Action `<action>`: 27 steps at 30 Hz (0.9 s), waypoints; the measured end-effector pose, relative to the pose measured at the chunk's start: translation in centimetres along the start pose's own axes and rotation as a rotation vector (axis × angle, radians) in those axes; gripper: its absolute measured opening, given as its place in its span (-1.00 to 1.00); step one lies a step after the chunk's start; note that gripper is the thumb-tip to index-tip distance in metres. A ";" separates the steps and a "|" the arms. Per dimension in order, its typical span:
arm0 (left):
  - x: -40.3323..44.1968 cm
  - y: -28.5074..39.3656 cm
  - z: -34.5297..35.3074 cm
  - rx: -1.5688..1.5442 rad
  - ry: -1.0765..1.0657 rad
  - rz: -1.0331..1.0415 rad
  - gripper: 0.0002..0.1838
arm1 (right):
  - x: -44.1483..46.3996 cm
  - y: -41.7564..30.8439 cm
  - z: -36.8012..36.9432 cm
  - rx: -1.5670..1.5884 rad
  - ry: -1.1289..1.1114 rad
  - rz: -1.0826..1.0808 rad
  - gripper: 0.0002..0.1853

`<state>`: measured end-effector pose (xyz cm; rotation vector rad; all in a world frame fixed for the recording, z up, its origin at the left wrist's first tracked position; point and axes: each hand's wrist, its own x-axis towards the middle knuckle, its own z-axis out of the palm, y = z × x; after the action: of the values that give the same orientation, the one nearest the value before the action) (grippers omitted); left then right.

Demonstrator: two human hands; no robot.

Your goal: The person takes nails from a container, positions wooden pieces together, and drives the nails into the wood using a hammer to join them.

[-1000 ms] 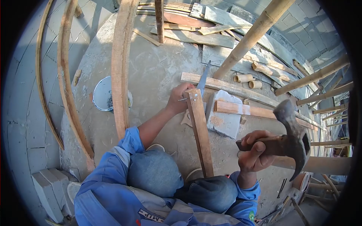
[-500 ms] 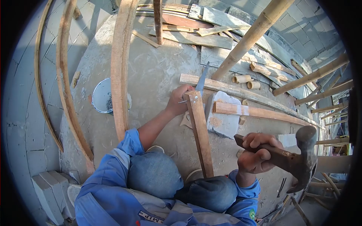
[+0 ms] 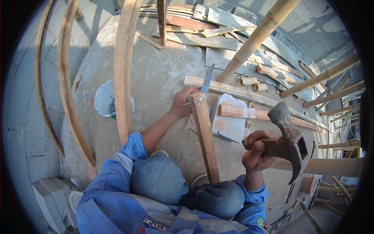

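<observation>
My right hand (image 3: 257, 152) is closed around the handle of a claw hammer (image 3: 290, 134), raised in the air at the right with its claw pointing down. A squared wooden post (image 3: 205, 140) stands tilted between my knees. My left hand (image 3: 182, 103) grips the post near its far end, its fingertips partly hidden behind the wood. Shiny nail heads (image 3: 200, 101) show on that end, and a nail (image 3: 187, 104) sticks out of the side next to my left hand. Just beyond lies a handsaw (image 3: 208, 80), its handle (image 3: 191, 124) partly hidden by the post.
A white block (image 3: 230, 128) with a wooden beam (image 3: 237, 111) across it lies right of the post. A bucket (image 3: 105, 111) stands at the left, past an upright timber (image 3: 123, 78). Bamboo poles (image 3: 255, 43) slant at the right. Planks (image 3: 202, 41) are piled at the back.
My right hand has swung the hammer to the left and turned it, so its head is higher and nearer the post. My left hand and the post have hardly moved.
</observation>
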<state>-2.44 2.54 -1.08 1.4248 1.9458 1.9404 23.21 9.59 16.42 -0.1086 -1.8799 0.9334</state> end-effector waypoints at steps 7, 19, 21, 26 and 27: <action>-0.4 0.4 -0.2 0.003 -0.002 -0.029 -0.75 | -2.8 5.2 1.9 -0.509 -0.674 0.332 -0.67; -0.1 -0.4 -0.3 -0.035 0.022 -0.043 -0.75 | -3.2 3.5 1.8 0.019 -0.128 0.052 -0.70; -0.1 -0.3 -0.2 -0.049 0.019 -0.024 -0.76 | -4.4 6.1 1.1 -0.348 -0.475 0.086 -0.79; 1.0 0.1 -0.5 -0.016 0.022 -0.025 -0.78 | -4.3 6.3 2.0 -0.511 -0.456 0.155 -0.76; 0.1 0.1 -0.5 -0.017 0.012 -0.027 -0.79 | -4.9 6.5 1.7 -0.462 -0.356 0.086 -0.75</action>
<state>-2.77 2.21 -0.82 1.3795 1.9381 1.9534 22.26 10.98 8.29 -0.3199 -2.4155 0.5821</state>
